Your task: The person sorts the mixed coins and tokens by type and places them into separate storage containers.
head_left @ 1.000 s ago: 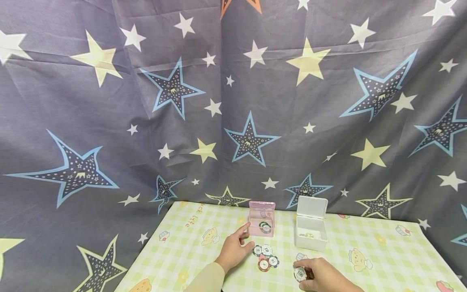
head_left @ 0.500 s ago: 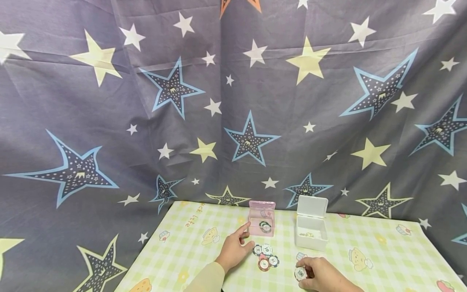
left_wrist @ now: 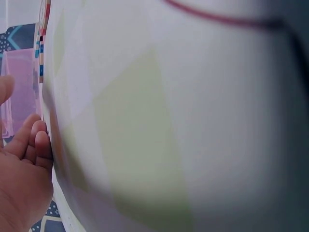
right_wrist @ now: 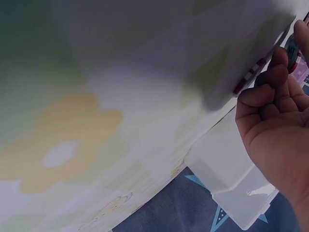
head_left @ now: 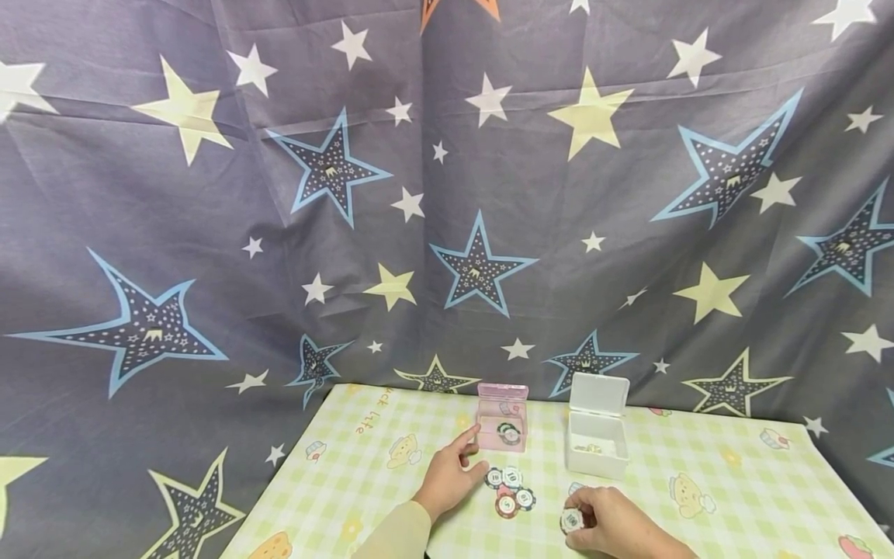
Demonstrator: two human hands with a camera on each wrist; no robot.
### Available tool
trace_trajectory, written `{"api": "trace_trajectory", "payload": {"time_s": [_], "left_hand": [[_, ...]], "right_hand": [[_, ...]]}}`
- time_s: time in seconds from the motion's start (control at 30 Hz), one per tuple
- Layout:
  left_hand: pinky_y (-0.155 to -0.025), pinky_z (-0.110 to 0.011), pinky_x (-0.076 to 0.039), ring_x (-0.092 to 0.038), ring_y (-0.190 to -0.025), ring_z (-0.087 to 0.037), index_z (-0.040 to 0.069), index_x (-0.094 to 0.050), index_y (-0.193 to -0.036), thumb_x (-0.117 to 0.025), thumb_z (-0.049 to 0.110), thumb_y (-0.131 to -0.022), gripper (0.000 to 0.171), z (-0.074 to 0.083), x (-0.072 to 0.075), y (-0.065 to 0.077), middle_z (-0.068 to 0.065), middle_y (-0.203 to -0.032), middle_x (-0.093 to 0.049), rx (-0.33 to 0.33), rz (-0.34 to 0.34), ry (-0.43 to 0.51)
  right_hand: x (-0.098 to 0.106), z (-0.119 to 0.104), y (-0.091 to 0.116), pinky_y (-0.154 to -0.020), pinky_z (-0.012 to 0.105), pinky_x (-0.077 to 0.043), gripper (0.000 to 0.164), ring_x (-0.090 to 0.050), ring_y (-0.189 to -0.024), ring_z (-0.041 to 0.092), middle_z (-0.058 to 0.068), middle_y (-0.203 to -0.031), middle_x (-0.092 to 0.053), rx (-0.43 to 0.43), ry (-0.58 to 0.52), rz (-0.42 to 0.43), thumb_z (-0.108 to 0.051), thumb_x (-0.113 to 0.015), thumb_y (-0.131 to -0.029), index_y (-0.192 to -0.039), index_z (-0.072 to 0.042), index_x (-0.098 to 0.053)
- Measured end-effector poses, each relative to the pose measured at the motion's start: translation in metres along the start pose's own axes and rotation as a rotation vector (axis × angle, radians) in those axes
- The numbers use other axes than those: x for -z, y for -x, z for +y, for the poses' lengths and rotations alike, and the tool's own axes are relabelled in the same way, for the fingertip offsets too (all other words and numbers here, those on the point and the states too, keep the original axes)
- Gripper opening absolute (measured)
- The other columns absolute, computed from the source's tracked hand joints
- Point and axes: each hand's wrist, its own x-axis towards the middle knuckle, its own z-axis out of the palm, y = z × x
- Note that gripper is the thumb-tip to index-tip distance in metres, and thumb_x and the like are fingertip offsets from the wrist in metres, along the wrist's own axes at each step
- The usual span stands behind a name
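My right hand (head_left: 618, 522) pinches a poker chip (head_left: 571, 520) marked 100 at the table's front, its face tilted toward the head camera. In the right wrist view a dark chip (right_wrist: 292, 52) shows between thumb and fingers, and a red-and-white chip edge (right_wrist: 249, 76) lies by the curled fingers. My left hand (head_left: 445, 480) rests on the cloth, index fingertip at the side of an open pink box (head_left: 489, 444) with chips inside. Its thumb reaches beside several loose chips (head_left: 507, 505), which lie partly overlapping in front of the box.
Right of the pink box stands a white box (head_left: 597, 464), lid raised, with small gold-coloured pieces (head_left: 588, 449) in it. A green checked cloth (head_left: 761, 497) covers the table. Behind its back edge hangs a grey star-patterned curtain (head_left: 391, 326).
The right hand has shifted slightly, and the chip in its fingers has tilted and turned. The left hand stays where it was, and the boxes and loose chips have not moved.
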Motion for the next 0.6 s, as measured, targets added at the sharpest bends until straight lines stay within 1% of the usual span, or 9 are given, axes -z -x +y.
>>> {"api": "trace_trajectory", "payload": {"time_s": [0.13, 0.23, 0.3, 0.37, 0.43, 0.53, 0.6], "left_hand": [[-0.078, -0.026, -0.044, -0.056, -0.087, -0.011, 0.018, -0.051, -0.16, -0.081, 0.025, -0.094, 0.073, 0.001, 0.001, -0.001, -0.011, -0.131, -0.077, -0.004, -0.003, -0.002], [-0.079, -0.026, -0.044, -0.056, -0.087, -0.013, 0.018, -0.051, -0.16, -0.081, 0.024, -0.094, 0.073, 0.002, 0.001, 0.0, -0.012, -0.131, -0.077, -0.004, -0.007, -0.003], [-0.079, -0.027, -0.044, -0.056, -0.088, -0.014, 0.017, -0.052, -0.159, -0.081, 0.023, -0.093, 0.073, 0.003, 0.002, 0.0, -0.013, -0.131, -0.077, -0.009, -0.007, -0.002], [-0.079, -0.027, -0.044, -0.056, -0.088, -0.014, 0.018, -0.052, -0.159, -0.081, 0.023, -0.093, 0.073, 0.003, 0.002, 0.001, -0.013, -0.13, -0.077, -0.005, -0.005, -0.007], [-0.079, -0.026, -0.044, -0.056, -0.088, -0.014, 0.018, -0.052, -0.159, -0.081, 0.023, -0.092, 0.073, 0.002, 0.001, 0.001, -0.012, -0.13, -0.077, -0.006, -0.002, -0.007], [-0.079, -0.026, -0.044, -0.056, -0.087, -0.012, 0.019, -0.051, -0.16, -0.081, 0.024, -0.093, 0.074, -0.001, 0.0, 0.0, -0.009, -0.129, -0.078, -0.004, -0.001, -0.012], [-0.079, -0.025, -0.044, -0.056, -0.087, -0.011, 0.02, -0.051, -0.16, -0.08, 0.025, -0.093, 0.073, -0.002, -0.001, -0.001, -0.007, -0.129, -0.078, -0.003, 0.0, -0.017]], "right_hand": [[-0.005, -0.004, -0.008, -0.062, 0.023, -0.042, 0.029, -0.047, -0.065, -0.003, -0.011, -0.075, -0.059, 0.044, 0.037, 0.081, -0.025, -0.087, -0.088, -0.109, -0.01, -0.075], [-0.007, -0.009, -0.016, -0.06, 0.022, -0.042, 0.031, -0.046, -0.065, -0.004, -0.011, -0.075, -0.058, 0.066, 0.031, 0.156, -0.024, -0.089, -0.086, -0.109, -0.007, -0.076], [-0.008, -0.015, -0.023, -0.058, 0.022, -0.042, 0.034, -0.045, -0.064, -0.003, -0.008, -0.076, -0.058, 0.059, 0.017, 0.209, -0.022, -0.089, -0.086, -0.111, -0.002, -0.076], [-0.009, -0.021, -0.032, -0.057, 0.023, -0.041, 0.039, -0.045, -0.063, -0.001, -0.005, -0.075, -0.058, 0.026, 0.009, 0.267, -0.022, -0.089, -0.087, -0.115, 0.001, -0.075], [-0.01, -0.027, -0.041, -0.057, 0.023, -0.04, 0.043, -0.045, -0.063, 0.001, -0.004, -0.075, -0.058, -0.025, 0.006, 0.331, -0.023, -0.089, -0.087, -0.119, 0.002, -0.074], [-0.013, -0.034, -0.056, -0.057, 0.024, -0.04, 0.044, -0.047, -0.062, 0.006, -0.004, -0.073, -0.06, -0.114, 0.0, 0.421, -0.023, -0.089, -0.086, -0.121, -0.001, -0.075], [-0.015, -0.038, -0.066, -0.058, 0.025, -0.041, 0.043, -0.049, -0.063, 0.008, -0.004, -0.073, -0.061, -0.152, -0.009, 0.479, -0.023, -0.089, -0.086, -0.12, -0.002, -0.076]]}}
